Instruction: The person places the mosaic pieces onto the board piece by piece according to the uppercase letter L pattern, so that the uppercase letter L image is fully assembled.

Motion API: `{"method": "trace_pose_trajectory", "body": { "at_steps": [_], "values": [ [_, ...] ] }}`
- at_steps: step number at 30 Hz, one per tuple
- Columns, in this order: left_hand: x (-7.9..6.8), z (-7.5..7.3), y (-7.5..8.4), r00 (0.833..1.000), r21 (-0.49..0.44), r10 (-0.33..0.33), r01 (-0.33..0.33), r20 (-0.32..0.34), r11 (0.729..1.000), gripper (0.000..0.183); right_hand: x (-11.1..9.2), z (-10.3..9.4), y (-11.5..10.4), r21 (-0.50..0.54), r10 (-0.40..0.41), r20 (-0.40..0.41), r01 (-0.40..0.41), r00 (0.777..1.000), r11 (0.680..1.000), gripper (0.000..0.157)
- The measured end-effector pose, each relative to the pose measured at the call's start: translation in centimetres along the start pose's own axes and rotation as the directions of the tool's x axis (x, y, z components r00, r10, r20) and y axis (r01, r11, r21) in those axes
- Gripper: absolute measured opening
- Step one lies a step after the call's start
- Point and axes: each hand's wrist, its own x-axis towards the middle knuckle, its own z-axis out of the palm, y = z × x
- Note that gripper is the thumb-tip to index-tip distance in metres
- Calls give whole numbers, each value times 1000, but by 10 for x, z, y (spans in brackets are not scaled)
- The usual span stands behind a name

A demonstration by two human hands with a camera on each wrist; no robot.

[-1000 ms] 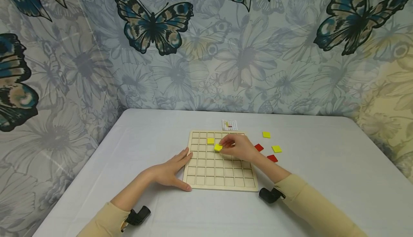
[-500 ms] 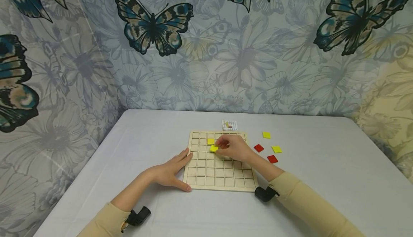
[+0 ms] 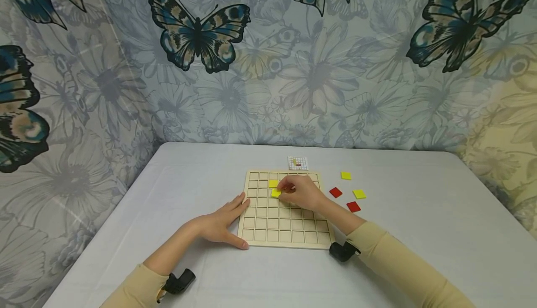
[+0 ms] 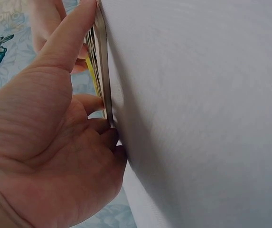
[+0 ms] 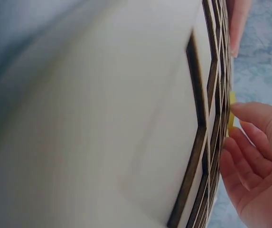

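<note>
A wooden grid board [image 3: 285,237] lies on the white table. My left hand [image 3: 220,222] rests at its left edge with fingers spread, the thumb by the near left corner. In the left wrist view the left hand [image 4: 60,137] lies along the board's rim. Over the upper part of the board, my right hand [image 3: 303,192] pinches a yellow square tile [image 3: 275,193] between thumb and fingers. Just beyond it, another yellow tile [image 3: 273,183] sits in a grid cell. The right wrist view shows the right hand [image 5: 257,156] with fingertips at the yellow tile's edge [image 5: 231,111], close over the grid.
Right of the board lie two yellow tiles, one farther back [image 3: 346,175] and one nearer [image 3: 359,194], and two red tiles [image 3: 335,192] [image 3: 354,207]. Behind the board is a small printed grid card [image 3: 298,163]. A butterfly-patterned wall [image 3: 319,75] stands behind the table.
My right hand has moved left with the yellow tile, bringing it to the cell just below the other yellow tile on the board. The left hand has stayed in place.
</note>
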Motion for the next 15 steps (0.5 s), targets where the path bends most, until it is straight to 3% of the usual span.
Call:
{"method": "trace_pose_trajectory", "body": {
  "at_steps": [15],
  "values": [
    [0, 1, -1, 1000, -2, 12, -12, -10, 1000, 113, -1, 5, -1, 31, -38, -18, 39, 999, 999, 11]
  ]
}}
